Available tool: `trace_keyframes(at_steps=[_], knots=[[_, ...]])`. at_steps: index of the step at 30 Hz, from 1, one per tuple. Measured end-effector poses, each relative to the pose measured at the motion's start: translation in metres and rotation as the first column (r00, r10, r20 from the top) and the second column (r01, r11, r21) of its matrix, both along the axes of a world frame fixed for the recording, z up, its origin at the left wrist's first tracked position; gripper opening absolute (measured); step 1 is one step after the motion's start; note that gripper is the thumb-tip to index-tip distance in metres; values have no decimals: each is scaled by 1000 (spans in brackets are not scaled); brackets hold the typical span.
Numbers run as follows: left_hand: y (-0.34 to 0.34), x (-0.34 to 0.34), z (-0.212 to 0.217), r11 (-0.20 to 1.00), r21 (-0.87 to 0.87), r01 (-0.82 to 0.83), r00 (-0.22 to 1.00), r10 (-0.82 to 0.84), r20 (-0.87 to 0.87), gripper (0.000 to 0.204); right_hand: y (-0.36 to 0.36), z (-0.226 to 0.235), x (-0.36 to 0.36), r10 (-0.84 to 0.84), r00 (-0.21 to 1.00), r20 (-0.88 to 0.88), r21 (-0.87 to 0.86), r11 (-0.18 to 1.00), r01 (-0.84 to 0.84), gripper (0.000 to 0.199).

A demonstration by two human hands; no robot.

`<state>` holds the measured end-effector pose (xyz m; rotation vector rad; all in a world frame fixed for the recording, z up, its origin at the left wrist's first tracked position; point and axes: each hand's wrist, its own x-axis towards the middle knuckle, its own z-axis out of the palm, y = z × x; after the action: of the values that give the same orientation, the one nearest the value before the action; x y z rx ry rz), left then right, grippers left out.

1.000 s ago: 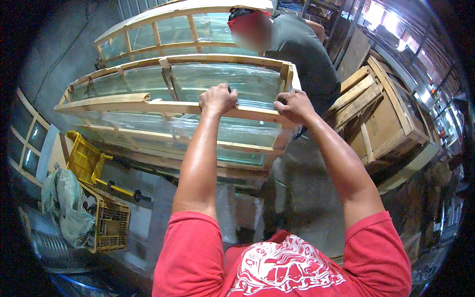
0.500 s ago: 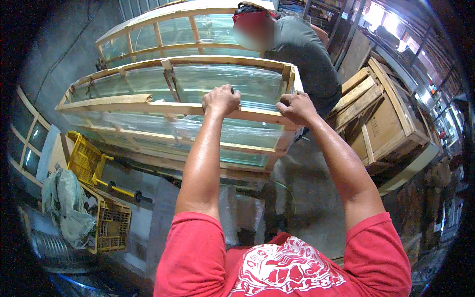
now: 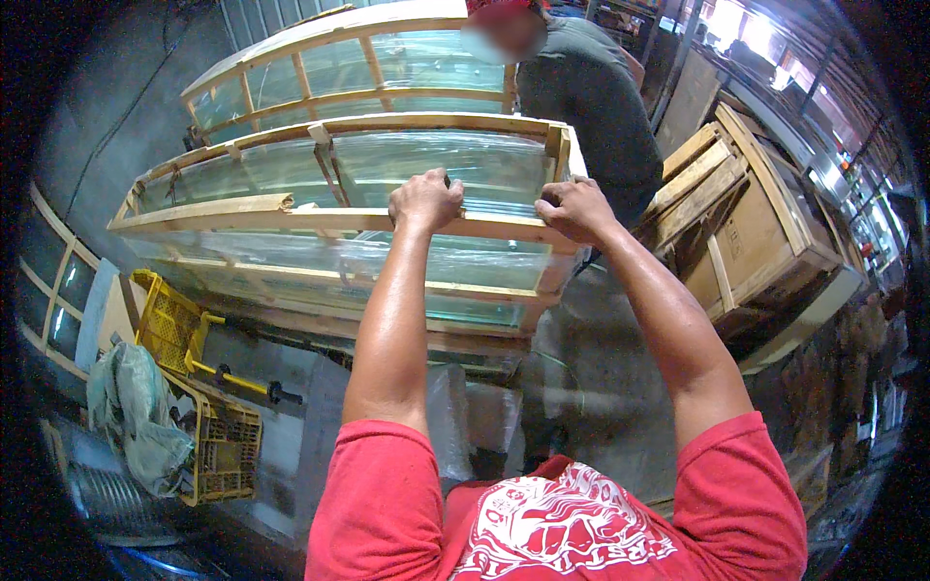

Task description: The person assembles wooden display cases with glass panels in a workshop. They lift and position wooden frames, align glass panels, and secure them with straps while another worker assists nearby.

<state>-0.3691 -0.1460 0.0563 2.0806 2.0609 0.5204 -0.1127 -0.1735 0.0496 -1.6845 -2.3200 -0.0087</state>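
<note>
Pale wood makes up the long crate point(image 3: 417, 121), straight ahead of both hands, its long axis running left to right. On my feed I see the left hand point(image 3: 426, 200) clenched over its near top rail point(image 3: 354, 220) and the right hand point(image 3: 578, 210) grasping the same rail, closer to the right end. Clear plastic film point(image 3: 475, 145) wraps greenish panes point(image 3: 475, 308) inside. Another wooden crate point(image 3: 702, 179) off to the right holds a cardboard box point(image 3: 751, 242).
</note>
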Motion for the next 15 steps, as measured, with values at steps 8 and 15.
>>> trace_keyframes(at_steps=[8, 15], knots=[[-3, 1, 5, 1000, 20, 17, 999, -16, -41, 43, 3, 0, 0, -18, 1000, 7, -21, 1000, 18, 44], [0, 2, 1, 1000, 5, 1, 1000, 0, -28, 42, -7, 7, -3, 0, 1000, -13, -16, 1000, 0, 40]])
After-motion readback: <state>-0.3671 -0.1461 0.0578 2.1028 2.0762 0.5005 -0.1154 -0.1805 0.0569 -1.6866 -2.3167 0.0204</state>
